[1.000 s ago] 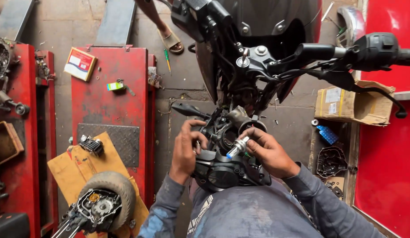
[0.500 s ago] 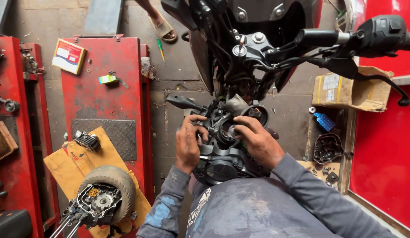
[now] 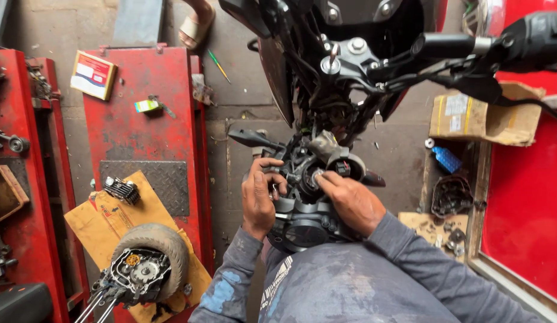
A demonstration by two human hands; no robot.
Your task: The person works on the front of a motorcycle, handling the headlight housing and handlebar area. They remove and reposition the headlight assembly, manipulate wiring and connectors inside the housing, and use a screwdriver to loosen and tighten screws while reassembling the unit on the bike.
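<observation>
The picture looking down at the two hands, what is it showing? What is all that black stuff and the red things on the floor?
This picture comes from a camera worn on a person's head, so you look down as they do. The left hand and the right hand both grip a black round headlight unit with wires, at the front of a black motorcycle. The fingers of both hands press on its back. Beside them on the floor lies a long red metal ramp. On it sit a small red and white box and brown cardboard carrying a small grey wheel with an engine part. To the right sits a torn brown cardboard box.
</observation>
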